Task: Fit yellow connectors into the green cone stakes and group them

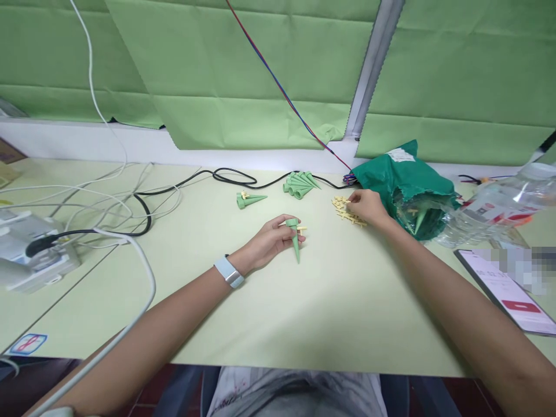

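Observation:
My left hand (277, 238) is closed round a green cone-shaped spike (295, 243), its wide end up and its tip pointing down. A small yellow piece (301, 230) sticks out sideways from the spike. My right hand (365, 206) is at a pile of small yellow pieces (347, 215), fingertips pinched together at its upper edge; whether a piece is between them is hidden. Behind my hands lies a bunch of green spikes (300, 185). Left of that bunch, another green spike (252, 199) lies with a yellow piece on it.
A torn green bag (408, 179) is at the right, beside clear plastic bottles (499, 202). A phone (508, 289) lies near the right edge. White and black cables (145, 214) and a power strip (43, 255) occupy the left.

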